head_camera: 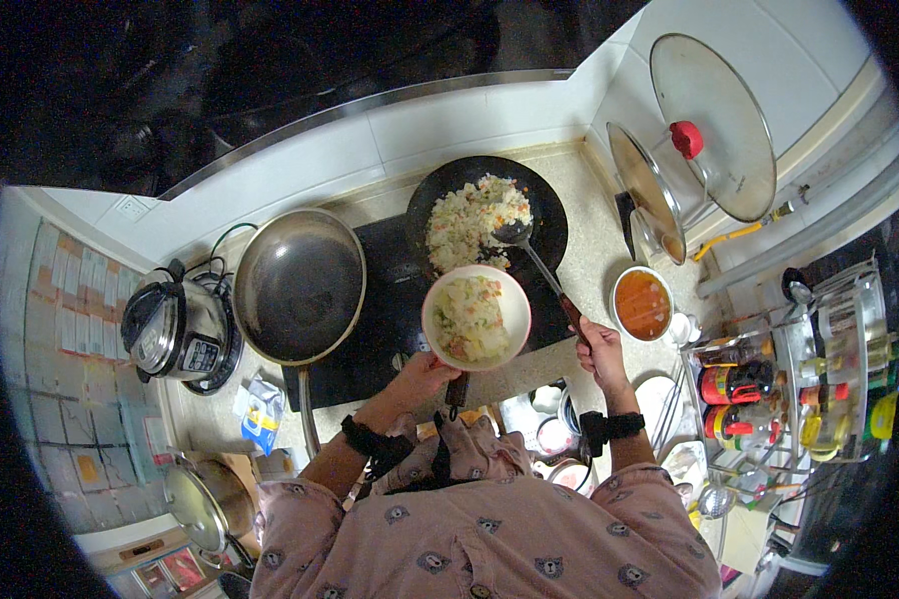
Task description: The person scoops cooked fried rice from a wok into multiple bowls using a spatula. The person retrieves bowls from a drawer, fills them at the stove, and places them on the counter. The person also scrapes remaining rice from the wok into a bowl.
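My left hand grips the rim of a white bowl with a pinkish edge. Fried rice with green and orange bits lies in the bowl. The bowl is above the near side of a black wok, partly hiding it. More fried rice fills the left and middle of the wok. My right hand holds the dark wooden handle of a metal ladle. The ladle's head rests against the rice in the wok. Below the bowl, the wok's handle points towards me.
A frying pan stands left on the black cooktop, beside an electric pressure cooker. A bowl of reddish-orange soup is close to my right hand. Lids lean at back right. Sauce bottles crowd a rack.
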Tool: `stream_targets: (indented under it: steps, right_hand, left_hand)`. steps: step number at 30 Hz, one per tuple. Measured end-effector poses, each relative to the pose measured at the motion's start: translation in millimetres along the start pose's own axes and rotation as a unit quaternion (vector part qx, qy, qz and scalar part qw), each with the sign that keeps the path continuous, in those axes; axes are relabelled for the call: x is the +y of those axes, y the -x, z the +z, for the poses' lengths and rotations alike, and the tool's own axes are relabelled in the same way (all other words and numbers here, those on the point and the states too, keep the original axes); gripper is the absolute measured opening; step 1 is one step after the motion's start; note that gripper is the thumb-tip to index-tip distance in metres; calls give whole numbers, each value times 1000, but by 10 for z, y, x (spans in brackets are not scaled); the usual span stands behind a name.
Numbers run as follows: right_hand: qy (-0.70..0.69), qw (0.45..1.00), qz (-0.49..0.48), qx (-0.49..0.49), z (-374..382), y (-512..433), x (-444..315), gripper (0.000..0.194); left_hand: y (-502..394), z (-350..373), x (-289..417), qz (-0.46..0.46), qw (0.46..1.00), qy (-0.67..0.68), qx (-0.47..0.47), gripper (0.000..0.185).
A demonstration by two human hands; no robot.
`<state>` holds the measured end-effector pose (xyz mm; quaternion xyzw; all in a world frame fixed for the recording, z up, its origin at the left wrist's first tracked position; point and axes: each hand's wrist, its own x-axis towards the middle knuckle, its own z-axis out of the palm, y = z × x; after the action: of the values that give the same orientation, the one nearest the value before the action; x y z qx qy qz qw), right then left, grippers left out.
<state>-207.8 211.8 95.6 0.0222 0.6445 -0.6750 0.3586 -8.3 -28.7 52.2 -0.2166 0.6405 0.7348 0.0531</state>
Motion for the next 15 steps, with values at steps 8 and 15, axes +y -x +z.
stream_targets:
  steps: [8, 15]
  right_hand:
    - [24, 997, -71, 22, 129, 219, -178, 23]
    - [173, 958, -227, 36, 201, 530, -281, 16]
  left_hand:
    - [-218, -196, 408, -50, 994, -76, 53, 25]
    - [-409, -201, 688, -45, 987, 147, 37, 25]
